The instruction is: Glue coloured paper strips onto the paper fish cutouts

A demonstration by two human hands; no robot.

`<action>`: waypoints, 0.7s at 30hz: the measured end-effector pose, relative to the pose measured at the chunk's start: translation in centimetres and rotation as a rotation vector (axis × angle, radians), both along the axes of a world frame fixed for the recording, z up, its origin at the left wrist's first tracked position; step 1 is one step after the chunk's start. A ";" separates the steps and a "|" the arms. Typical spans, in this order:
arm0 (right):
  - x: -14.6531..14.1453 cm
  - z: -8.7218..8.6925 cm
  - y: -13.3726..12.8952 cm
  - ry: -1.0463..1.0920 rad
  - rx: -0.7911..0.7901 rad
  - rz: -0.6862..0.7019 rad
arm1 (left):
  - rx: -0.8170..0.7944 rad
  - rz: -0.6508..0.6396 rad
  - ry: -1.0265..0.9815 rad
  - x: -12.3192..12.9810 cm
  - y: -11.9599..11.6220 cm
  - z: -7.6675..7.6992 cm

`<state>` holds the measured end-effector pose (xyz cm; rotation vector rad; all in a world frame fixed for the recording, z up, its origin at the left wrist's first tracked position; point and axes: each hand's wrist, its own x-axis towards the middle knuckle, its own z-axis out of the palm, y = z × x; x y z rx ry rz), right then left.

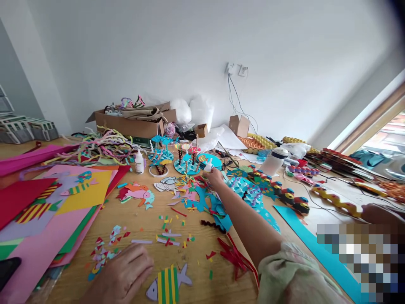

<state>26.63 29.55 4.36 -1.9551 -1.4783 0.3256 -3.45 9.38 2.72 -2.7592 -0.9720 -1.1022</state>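
My right hand (215,179) is stretched far over the table, its fingers closed around a small white glue bottle (209,165) with the nozzle pointing up. My left hand (128,270) rests on the table near the front, fingers curled together, with nothing visible in it. Just right of it lies a lilac paper fish (152,291) with yellow and green stripes. Small paper scraps (101,255) lie beside and behind the left hand. Red strips (236,257) lie beneath my right forearm.
Coloured paper sheets (85,219) are stacked at left. Another glue bottle (139,162) stands behind cut paper fish (139,194). Blue paper models (188,162) and pipe cleaners (101,145) fill the back. At right, another person's hand (379,212) touches a yellow bumpy strip (335,202).
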 end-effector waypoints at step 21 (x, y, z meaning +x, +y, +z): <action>-1.6 2.9 -26.7 -0.010 -0.258 0.711 | -0.117 -0.040 0.275 0.6 -2.7 2.0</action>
